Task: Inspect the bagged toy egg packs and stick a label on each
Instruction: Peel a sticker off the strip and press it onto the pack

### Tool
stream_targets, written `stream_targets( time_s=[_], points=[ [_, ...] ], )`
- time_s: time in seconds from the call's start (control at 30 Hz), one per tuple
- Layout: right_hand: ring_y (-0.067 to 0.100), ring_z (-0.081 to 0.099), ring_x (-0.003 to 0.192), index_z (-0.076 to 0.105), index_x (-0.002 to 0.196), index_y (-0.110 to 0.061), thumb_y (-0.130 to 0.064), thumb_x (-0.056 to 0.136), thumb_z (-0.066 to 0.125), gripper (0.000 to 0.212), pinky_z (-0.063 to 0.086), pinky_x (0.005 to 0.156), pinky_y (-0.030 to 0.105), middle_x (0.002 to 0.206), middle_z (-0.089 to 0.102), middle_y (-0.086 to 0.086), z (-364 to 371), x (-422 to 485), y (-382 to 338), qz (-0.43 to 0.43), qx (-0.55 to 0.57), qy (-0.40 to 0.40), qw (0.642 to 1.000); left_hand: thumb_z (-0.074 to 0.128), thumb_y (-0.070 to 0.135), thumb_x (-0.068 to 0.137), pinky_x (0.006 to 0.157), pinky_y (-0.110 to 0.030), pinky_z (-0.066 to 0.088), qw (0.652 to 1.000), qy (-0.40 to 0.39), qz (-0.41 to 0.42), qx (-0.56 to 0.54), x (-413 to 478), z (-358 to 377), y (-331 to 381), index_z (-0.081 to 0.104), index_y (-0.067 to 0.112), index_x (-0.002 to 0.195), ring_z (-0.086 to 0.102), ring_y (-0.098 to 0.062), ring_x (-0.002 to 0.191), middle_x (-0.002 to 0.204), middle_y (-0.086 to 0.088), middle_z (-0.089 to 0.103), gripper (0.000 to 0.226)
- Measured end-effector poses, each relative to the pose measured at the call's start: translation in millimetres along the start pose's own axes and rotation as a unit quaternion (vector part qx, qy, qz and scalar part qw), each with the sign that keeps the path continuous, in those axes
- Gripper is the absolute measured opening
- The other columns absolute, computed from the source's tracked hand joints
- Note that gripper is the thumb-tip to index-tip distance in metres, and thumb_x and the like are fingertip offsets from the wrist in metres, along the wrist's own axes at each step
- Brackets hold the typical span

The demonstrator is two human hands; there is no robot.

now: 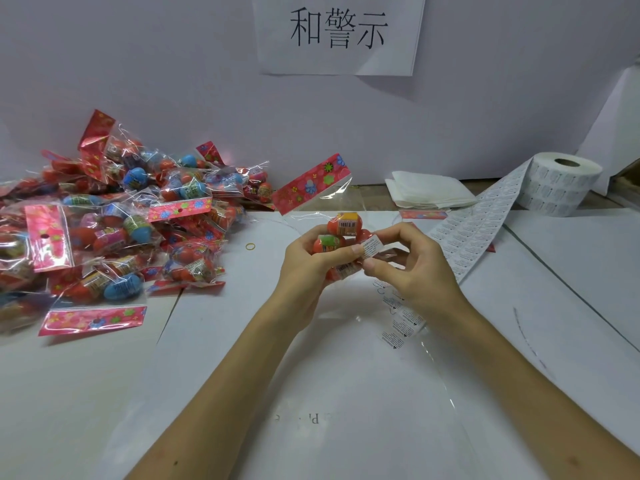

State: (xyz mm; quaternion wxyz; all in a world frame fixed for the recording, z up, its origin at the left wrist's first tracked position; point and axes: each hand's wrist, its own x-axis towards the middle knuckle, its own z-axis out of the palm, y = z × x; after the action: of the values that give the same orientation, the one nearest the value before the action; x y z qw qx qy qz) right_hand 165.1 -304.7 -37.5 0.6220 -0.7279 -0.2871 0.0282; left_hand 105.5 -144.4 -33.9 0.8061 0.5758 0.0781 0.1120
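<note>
My left hand [306, 261] grips a clear bagged pack of red toy eggs [341, 233] above the middle of the table, its flowered red header card [311, 183] pointing up and away. My right hand [401, 263] pinches a small white printed label [371, 247] between thumb and forefinger, held against the pack's right side. My left thumb touches the label's left edge. A strip of labels [460, 233] runs from a white label roll [557, 183] at the right down under my right hand.
A big pile of bagged egg packs [114, 220] fills the table's left. A folded white cloth [427, 194] lies at the back, a yellow rubber band [250, 246] near the pile. A paper sign [337, 32] hangs on the wall.
</note>
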Motion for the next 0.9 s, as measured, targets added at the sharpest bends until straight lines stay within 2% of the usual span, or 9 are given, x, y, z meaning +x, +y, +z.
stream_targets(
  time_s=[0.1, 0.17, 0.27, 0.37, 0.53, 0.63, 0.7, 0.8, 0.9],
  points=[
    [0.024, 0.075, 0.086, 0.067, 0.099, -0.015, -0.012, 0.087, 0.08, 0.018, 0.063, 0.078, 0.037, 0.095, 0.075, 0.001, 1, -1, -4, 0.011, 0.055, 0.007, 0.998, 0.078, 0.001, 0.083, 0.09, -0.039, 0.061, 1.0, -0.003, 0.007, 0.001, 0, -1, 0, 0.07, 0.008, 0.118, 0.074, -0.031, 0.097, 0.109, -0.019, 0.076, 0.037],
    [0.025, 0.075, 0.081, 0.067, 0.096, -0.007, -0.019, 0.087, 0.079, 0.019, 0.064, 0.073, 0.037, 0.089, 0.074, 0.002, 2, -1, -6, 0.017, 0.069, 0.03, 0.997, 0.08, 0.003, 0.082, 0.084, -0.035, 0.062, 1.0, -0.013, 0.01, 0.008, -1, 1, 0, 0.071, 0.01, 0.117, 0.075, -0.028, 0.096, 0.107, -0.016, 0.077, 0.037],
    [0.026, 0.075, 0.077, 0.065, 0.093, 0.0, -0.018, 0.09, 0.075, 0.021, 0.063, 0.069, 0.036, 0.08, 0.074, 0.001, 1, 0, -8, 0.038, 0.074, 0.043, 0.996, 0.08, 0.003, 0.083, 0.08, -0.03, 0.061, 0.999, -0.025, 0.007, 0.025, -1, 2, 0, 0.07, 0.011, 0.118, 0.076, -0.027, 0.097, 0.107, -0.013, 0.077, 0.038],
    [0.025, 0.074, 0.074, 0.064, 0.086, -0.001, -0.016, 0.089, 0.072, 0.017, 0.061, 0.067, 0.034, 0.076, 0.073, 0.003, -4, 1, -10, 0.066, 0.13, 0.027, 0.989, 0.077, 0.001, 0.084, 0.085, -0.034, 0.061, 0.999, -0.038, -0.002, 0.019, 0, 0, 0, 0.068, 0.007, 0.123, 0.074, -0.033, 0.104, 0.114, -0.017, 0.075, 0.04],
    [0.024, 0.074, 0.073, 0.066, 0.085, -0.001, -0.011, 0.095, 0.066, 0.013, 0.061, 0.066, 0.032, 0.076, 0.074, 0.009, -4, 2, -11, 0.065, 0.145, 0.019, 0.987, 0.081, 0.013, 0.072, 0.081, -0.031, 0.061, 0.998, -0.056, -0.005, 0.009, -1, -2, 3, 0.069, 0.008, 0.12, 0.074, -0.03, 0.1, 0.114, -0.018, 0.075, 0.049],
    [0.024, 0.072, 0.074, 0.07, 0.092, -0.001, -0.016, 0.103, 0.055, 0.024, 0.059, 0.067, 0.032, 0.08, 0.073, 0.012, -4, 3, -10, 0.094, 0.167, 0.021, 0.981, 0.081, 0.016, 0.07, 0.087, -0.037, 0.061, 0.998, -0.055, -0.002, -0.003, 0, -2, 3, 0.068, 0.006, 0.121, 0.073, -0.03, 0.098, 0.112, -0.018, 0.075, 0.054],
    [0.025, 0.071, 0.077, 0.072, 0.098, -0.002, -0.027, 0.106, 0.047, 0.035, 0.058, 0.068, 0.033, 0.087, 0.072, 0.012, -6, 5, -13, 0.124, 0.192, 0.027, 0.973, 0.081, 0.017, 0.07, 0.084, -0.034, 0.061, 0.999, -0.05, -0.002, -0.008, 0, -2, 4, 0.068, 0.008, 0.121, 0.073, -0.027, 0.096, 0.108, -0.015, 0.076, 0.054],
    [0.024, 0.071, 0.081, 0.072, 0.104, -0.009, -0.037, 0.1, 0.057, 0.031, 0.056, 0.067, 0.034, 0.09, 0.07, 0.005, -8, 5, -14, 0.131, 0.183, 0.027, 0.974, 0.081, 0.012, 0.077, 0.08, -0.03, 0.059, 0.999, -0.038, 0.0, 0.007, 0, 0, 2, 0.068, 0.01, 0.123, 0.073, -0.025, 0.095, 0.111, -0.017, 0.075, 0.048],
    [0.021, 0.073, 0.083, 0.073, 0.105, -0.014, -0.029, 0.09, 0.072, 0.021, 0.058, 0.066, 0.029, 0.091, 0.074, 0.003, -6, 2, -14, 0.099, 0.124, 0.01, 0.987, 0.082, 0.016, 0.073, 0.09, -0.04, 0.059, 0.999, -0.036, 0.009, 0.006, -2, 2, 1, 0.067, 0.011, 0.126, 0.071, -0.029, 0.1, 0.115, -0.02, 0.073, 0.055]
  ],
)
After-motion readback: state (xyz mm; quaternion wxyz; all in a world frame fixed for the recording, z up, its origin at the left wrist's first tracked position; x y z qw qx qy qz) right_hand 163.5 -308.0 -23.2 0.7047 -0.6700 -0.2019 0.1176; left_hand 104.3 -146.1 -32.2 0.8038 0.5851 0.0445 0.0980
